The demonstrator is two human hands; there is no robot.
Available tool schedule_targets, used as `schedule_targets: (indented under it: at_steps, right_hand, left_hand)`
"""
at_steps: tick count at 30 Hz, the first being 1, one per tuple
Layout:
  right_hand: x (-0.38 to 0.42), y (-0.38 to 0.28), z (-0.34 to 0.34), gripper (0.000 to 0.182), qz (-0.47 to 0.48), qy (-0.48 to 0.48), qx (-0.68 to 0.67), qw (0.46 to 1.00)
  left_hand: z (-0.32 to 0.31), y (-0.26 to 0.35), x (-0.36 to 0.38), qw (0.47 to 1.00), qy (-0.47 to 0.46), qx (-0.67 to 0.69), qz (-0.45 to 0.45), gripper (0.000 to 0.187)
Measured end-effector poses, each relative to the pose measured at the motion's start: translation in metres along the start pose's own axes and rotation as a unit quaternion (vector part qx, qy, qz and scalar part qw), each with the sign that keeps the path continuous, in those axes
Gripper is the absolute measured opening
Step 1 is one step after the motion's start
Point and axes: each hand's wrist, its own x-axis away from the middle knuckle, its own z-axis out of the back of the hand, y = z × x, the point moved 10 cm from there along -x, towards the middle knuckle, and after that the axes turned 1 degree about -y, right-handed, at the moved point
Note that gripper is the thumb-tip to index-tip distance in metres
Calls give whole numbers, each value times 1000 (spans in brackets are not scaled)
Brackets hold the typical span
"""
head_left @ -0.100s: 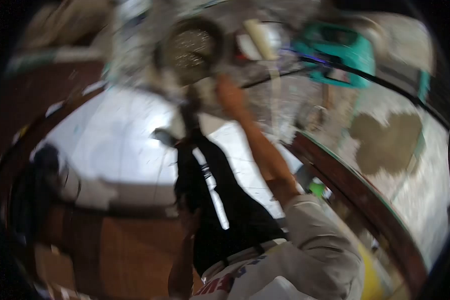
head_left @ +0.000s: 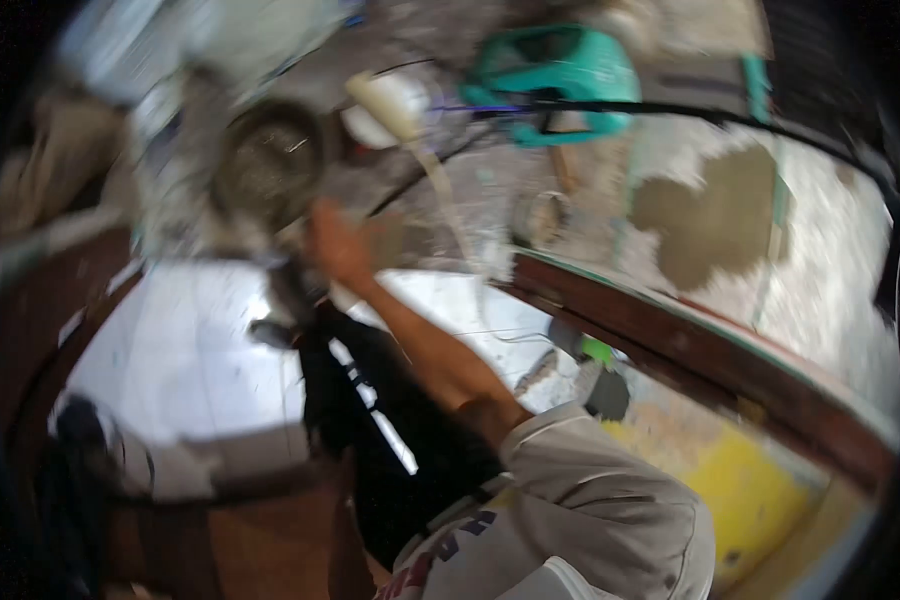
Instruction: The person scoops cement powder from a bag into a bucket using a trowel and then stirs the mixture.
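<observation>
Our right hand (head_left: 340, 245) is just beside the near rim of the bucket (head_left: 313, 140), which has glistening mix (head_left: 270, 168) in it. It is blurred, so we cannot tell whether its fingers are spread or pinching anything. Our left forearm (head_left: 348, 550) is low beside the black trousers (head_left: 380, 460); we cannot make out that hand's fingers. Right of the bucket we see a pale handle (head_left: 382, 105) and a teal plastic thing (head_left: 615, 80).

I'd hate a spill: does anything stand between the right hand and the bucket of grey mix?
Nothing visible does. The right hand is by the near rim of the bucket, with no object seen between them; blur hides whether they touch.
</observation>
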Motion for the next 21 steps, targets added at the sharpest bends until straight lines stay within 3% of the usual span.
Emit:
schedule_targets:
  at_steps: [1,2,4,6,7,9,10,11,13,14,16,18,20,21]
  right_hand:
    - [29,31,35,71,6,61,-20,998]
    - [56,-10,23,65,9,107,-65,992]
    - [67,-56,-33,66,79,129,-352,924]
    - [98,-73,3,44,-71,-92,-551,826]
    - [124,-82,23,37,-170,-174,-605,758]
    - [154,-101,51,34,-118,-227,-629,735]
    - [155,-97,63,34,-80,-217,-595,769]
    - [150,-85,62,29,0,-134,-561,817]
    - [147,-64,54,29,27,-94,-501,860]
    - [161,-46,48,32,-25,-147,-477,866]
    - [183,-15,52,40,-116,-124,-478,862]
    - [187,25,51,55,-92,-18,-348,933]
    - [217,60,64,73,-128,88,-320,934]
    - [237,80,65,72,-202,82,-324,920]
  left_hand:
    - [27,-14,32,999,32,-13,-9,95]
    - [66,-26,46,996,76,-30,-32,95]
    - [156,-89,58,976,144,-139,84,97]
    - [197,-5,66,988,154,-14,-2,92]
    - [216,13,70,984,174,-17,31,92]
    - [256,10,69,975,200,35,93,90]
    - [269,-19,45,970,193,99,111,88]
    - [284,-32,41,976,171,68,121,88]
    - [316,-32,32,981,132,39,138,88]
    - [325,-31,31,981,117,46,148,88]
    - [344,-16,43,982,135,32,130,83]
    - [357,7,53,985,142,35,89,78]
    - [371,22,55,985,151,19,78,74]
    - [378,27,53,985,153,26,77,73]
